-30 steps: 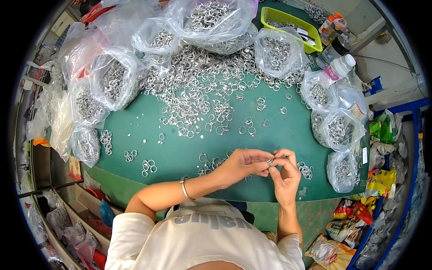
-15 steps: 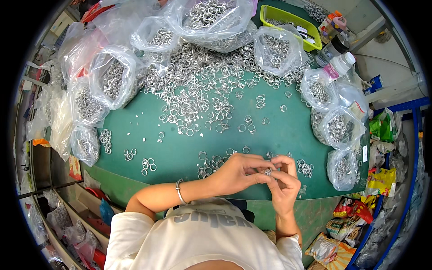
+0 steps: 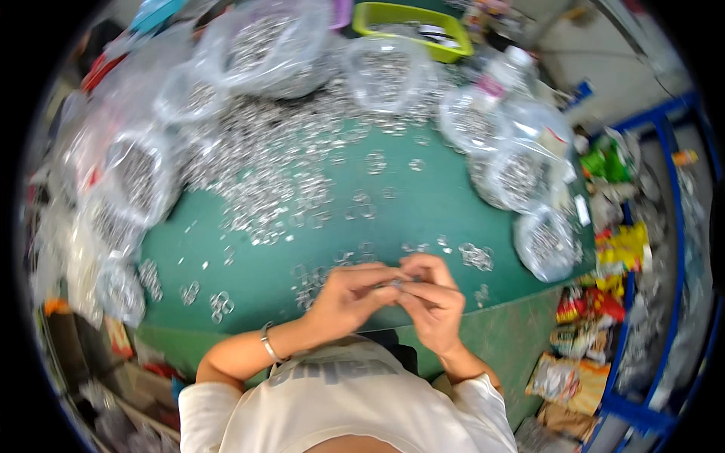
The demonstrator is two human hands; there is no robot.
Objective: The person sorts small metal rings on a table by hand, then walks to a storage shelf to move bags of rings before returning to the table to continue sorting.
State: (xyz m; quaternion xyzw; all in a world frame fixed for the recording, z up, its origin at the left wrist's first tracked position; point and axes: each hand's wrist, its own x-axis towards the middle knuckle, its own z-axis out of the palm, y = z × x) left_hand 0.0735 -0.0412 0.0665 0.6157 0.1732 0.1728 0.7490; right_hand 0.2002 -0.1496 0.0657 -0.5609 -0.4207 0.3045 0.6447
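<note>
Just above the near edge of the green table, my left hand (image 3: pixel 347 296) and my right hand (image 3: pixel 436 302) meet at the fingertips. Both are closed in a pinch on a small silvery ring (image 3: pixel 395 283), mostly covered by the fingers and blurred. Loose metal rings (image 3: pixel 308 287) lie beside and behind my left hand. Past my right hand sits another small cluster of rings (image 3: pixel 476 257). A wide heap of similar rings (image 3: pixel 264 162) spreads over the far left and middle of the table.
Clear plastic bags of rings line the table, including a large bag (image 3: pixel 260 49) at the back and a small bag (image 3: pixel 545 243) at right. A lime-green basket (image 3: pixel 461 50) and a white bottle (image 3: pixel 510 72) stand behind. Blue shelving (image 3: pixel 668 158) holds packets at right.
The head view has shifted, so the table and my hands appear farther left, with more shelving showing. My fingertips stay together around the ring.
</note>
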